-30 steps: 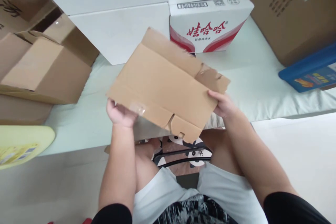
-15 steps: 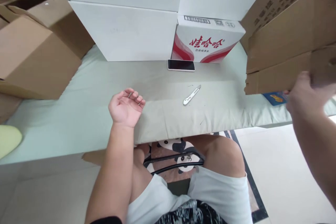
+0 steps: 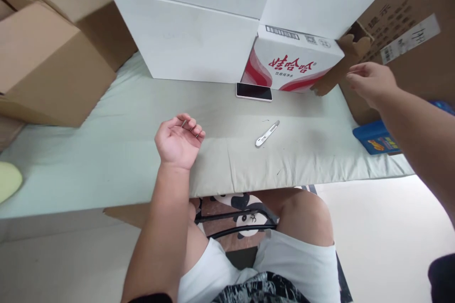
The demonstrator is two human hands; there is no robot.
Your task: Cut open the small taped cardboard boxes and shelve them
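Note:
My left hand (image 3: 180, 144) rests palm up above the cloth, fingers loosely curled and apart, with nothing plainly held. To the right, my right hand (image 3: 373, 80) has its fingers pinched together at the edge of a torn-edged piece of brown cardboard (image 3: 329, 78). That piece slants between a white carton with red lettering (image 3: 291, 64) and a big brown box (image 3: 423, 71); my hand hides part of the contact. Between my hands lies a white-handled craft knife (image 3: 267, 134). A phone (image 3: 254, 92) lies flat in front of the white carton.
A pale green cloth (image 3: 124, 161) covers the bench. Open brown boxes (image 3: 60, 66) stand at the left and tall white panels (image 3: 185, 33) at the back. A blue package (image 3: 378, 137) lies under my right forearm. A yellow-green object (image 3: 9, 181) sits at the left edge.
My right hand has moved inward and away from me with the cardboard, which has swung toward the back beside the white carton. More of the blue package shows. My left hand keeps its pose.

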